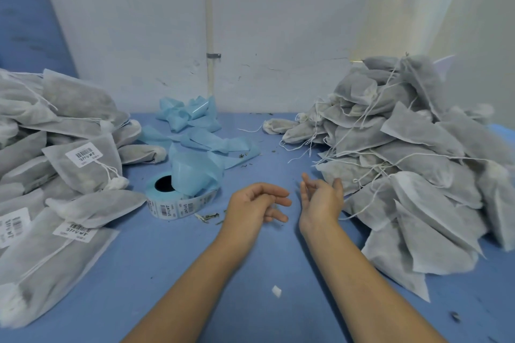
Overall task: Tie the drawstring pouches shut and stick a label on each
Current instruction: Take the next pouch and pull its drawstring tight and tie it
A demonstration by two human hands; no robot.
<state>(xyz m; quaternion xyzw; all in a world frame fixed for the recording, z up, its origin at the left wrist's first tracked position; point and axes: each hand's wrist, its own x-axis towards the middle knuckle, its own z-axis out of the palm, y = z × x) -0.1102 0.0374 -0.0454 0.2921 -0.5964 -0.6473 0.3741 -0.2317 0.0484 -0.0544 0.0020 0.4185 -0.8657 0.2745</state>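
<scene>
A blue worktop [172, 273] runs back to a scuffed white wall [278, 22]. A thin pale pipe [208, 8] goes straight up the wall, held by a small metal clamp [213, 56]. To the left stands a blue panel [25, 8]. Crumpled strips of light blue backing paper [189, 120] lie heaped at the wall's foot. Dark crumbs [209, 216] speckle the worktop's middle, and a small white scrap [276, 291] lies nearer the front.

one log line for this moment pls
left grip open, empty | right grip open, empty, beside unlabelled pile | labelled pile at left | label roll centre | no pouch held
</scene>
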